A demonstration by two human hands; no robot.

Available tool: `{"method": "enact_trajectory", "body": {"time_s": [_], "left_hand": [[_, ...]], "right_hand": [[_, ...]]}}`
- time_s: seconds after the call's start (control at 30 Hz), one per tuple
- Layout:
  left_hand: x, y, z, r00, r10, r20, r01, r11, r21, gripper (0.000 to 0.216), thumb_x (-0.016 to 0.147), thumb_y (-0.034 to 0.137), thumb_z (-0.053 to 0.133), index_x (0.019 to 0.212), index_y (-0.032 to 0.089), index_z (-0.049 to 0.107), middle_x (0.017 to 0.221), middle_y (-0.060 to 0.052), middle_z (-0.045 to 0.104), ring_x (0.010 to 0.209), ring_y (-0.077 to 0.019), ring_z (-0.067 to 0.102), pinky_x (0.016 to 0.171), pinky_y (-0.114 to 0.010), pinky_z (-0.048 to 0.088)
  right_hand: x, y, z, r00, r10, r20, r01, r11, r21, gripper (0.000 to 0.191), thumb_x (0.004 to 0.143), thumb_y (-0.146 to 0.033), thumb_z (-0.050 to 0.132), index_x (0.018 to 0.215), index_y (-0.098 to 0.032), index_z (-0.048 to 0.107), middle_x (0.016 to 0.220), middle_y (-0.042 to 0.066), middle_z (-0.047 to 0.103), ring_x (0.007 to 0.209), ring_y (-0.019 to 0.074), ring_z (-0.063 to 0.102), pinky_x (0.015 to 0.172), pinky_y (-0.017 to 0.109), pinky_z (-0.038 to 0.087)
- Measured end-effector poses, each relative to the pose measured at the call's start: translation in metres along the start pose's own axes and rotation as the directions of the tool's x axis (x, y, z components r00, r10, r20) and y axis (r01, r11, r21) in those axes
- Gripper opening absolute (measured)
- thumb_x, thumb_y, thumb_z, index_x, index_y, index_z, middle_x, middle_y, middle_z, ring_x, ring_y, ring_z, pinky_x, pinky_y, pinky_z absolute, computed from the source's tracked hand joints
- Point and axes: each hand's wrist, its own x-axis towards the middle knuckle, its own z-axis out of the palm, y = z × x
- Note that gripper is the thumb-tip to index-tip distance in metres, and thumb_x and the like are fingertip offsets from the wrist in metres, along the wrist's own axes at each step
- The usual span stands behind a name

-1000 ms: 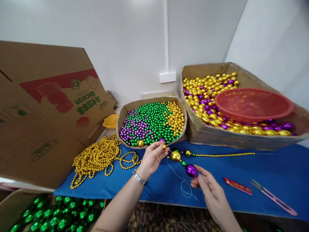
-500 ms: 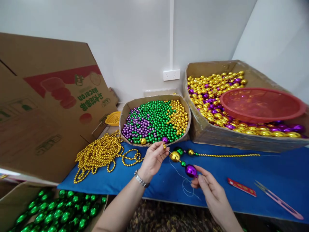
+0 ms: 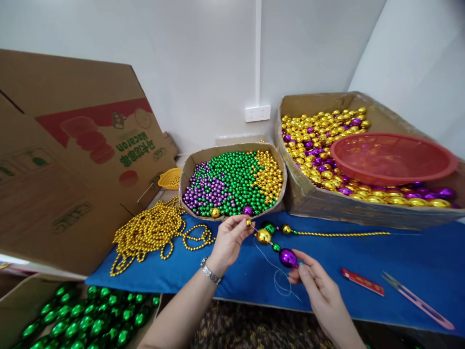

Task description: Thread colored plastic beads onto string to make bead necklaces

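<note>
My left hand (image 3: 232, 240), with a metal watch on its wrist, pinches a small gold bead (image 3: 249, 222) between thumb and finger. Thread runs from there to a large gold bead (image 3: 263, 236), a small green bead (image 3: 276, 247) and a large purple bead (image 3: 287, 258). My right hand (image 3: 317, 280) is closed at the purple bead's lower end, its fingertips partly hidden. A loose thread (image 3: 281, 286) curls between the hands. Behind them a green bead (image 3: 269, 227) and a gold bead (image 3: 286, 229) join a thin gold bead strand (image 3: 341, 233) lying on the blue cloth (image 3: 250, 281).
Mixed small beads fill a low carton (image 3: 232, 216); a larger carton (image 3: 348, 211) holds gold and purple beads and a red basket (image 3: 394, 167). Gold bead chains (image 3: 148, 232) lie left. Pink-handled snips (image 3: 417, 300) and a red packet (image 3: 362, 281) lie right. Green beads (image 3: 90, 320) sit lower left.
Both hands keep almost the same place and hold. The view has shifted very slightly; the small gold bead shows a little more clearly at the left fingertips.
</note>
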Motion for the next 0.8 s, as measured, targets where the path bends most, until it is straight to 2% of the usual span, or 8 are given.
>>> {"method": "enact_trajectory", "body": {"time_s": [0.27,0.47,0.6,0.7,0.8], "left_hand": [[-0.001,-0.001,-0.001,0.999,0.039,-0.009,-0.038,0.996,0.083,0.019,0.072,0.025,0.074,0.086,0.014,0.068,0.084,-0.004,0.068,0.083,-0.017,0.066,0.076,-0.028,0.052],[-0.004,-0.011,-0.003,0.996,0.092,0.004,-0.089,0.956,0.279,0.03,0.066,0.024,0.078,0.092,0.016,0.066,0.087,-0.004,0.069,0.079,-0.0145,0.065,0.073,-0.025,0.051],[-0.006,-0.024,-0.004,0.997,0.066,0.026,-0.071,0.935,0.347,0.024,0.065,0.026,0.078,0.083,0.015,0.066,0.102,-0.007,0.066,0.079,-0.0144,0.064,0.071,-0.025,0.052],[-0.007,-0.037,-0.006,0.999,0.03,0.035,-0.041,0.929,0.369,0.022,0.068,0.029,0.075,0.082,0.015,0.066,0.099,-0.007,0.066,0.08,-0.0156,0.063,0.073,-0.027,0.052],[-0.008,-0.049,-0.01,0.998,0.026,0.056,-0.046,0.917,0.396,0.021,0.071,0.032,0.072,0.081,0.015,0.066,0.097,-0.007,0.066,0.081,-0.0165,0.063,0.074,-0.03,0.052]], "right_hand": [[-0.002,0.001,0.0,0.999,-0.033,-0.013,0.032,0.996,-0.085,0.046,0.09,-0.049,0.043,0.122,-0.018,0.051,0.078,0.005,0.07,0.074,0.0167,0.067,0.072,0.024,0.052],[0.002,0.009,0.0,0.993,-0.108,-0.043,0.092,0.958,-0.273,0.043,0.092,-0.046,0.038,0.123,-0.021,0.051,0.085,0.006,0.071,0.079,0.0193,0.069,0.073,0.027,0.052],[0.012,0.026,0.0,0.999,-0.041,-0.016,0.034,0.954,-0.297,0.044,0.092,-0.043,0.031,0.126,-0.021,0.048,0.089,0.006,0.072,0.081,0.0203,0.069,0.074,0.03,0.053],[0.019,0.043,0.0,1.0,0.019,0.018,-0.013,0.957,-0.291,0.045,0.091,-0.04,0.032,0.129,-0.02,0.045,0.084,0.005,0.072,0.082,0.0209,0.07,0.077,0.033,0.053],[0.023,0.058,-0.002,0.998,0.045,0.035,-0.034,0.963,-0.268,0.045,0.089,-0.037,0.033,0.13,-0.021,0.045,0.087,0.004,0.072,0.085,0.0203,0.069,0.078,0.034,0.054]]}}
